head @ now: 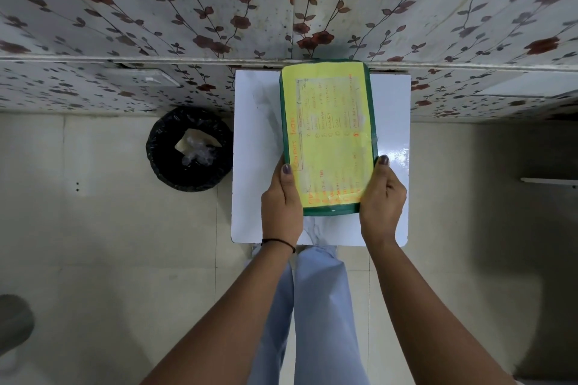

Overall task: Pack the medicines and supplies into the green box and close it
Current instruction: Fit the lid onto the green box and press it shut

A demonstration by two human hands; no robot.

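Note:
The green box [328,134] lies lengthwise on a small white table [256,150], its lid shut. A yellow handwritten contents sheet covers the lid. My left hand [281,200] grips the box's near left side, thumb on the lid. My right hand [383,197] grips the near right side, thumb on the lid edge. No medicines or supplies are visible outside the box; its inside is hidden.
A black-lined waste bin [189,150] with crumpled paper and plastic stands on the floor left of the table. A floral-tiled wall [187,25] runs right behind the table. Beige floor tiles lie to both sides. My legs stand at the table's near edge.

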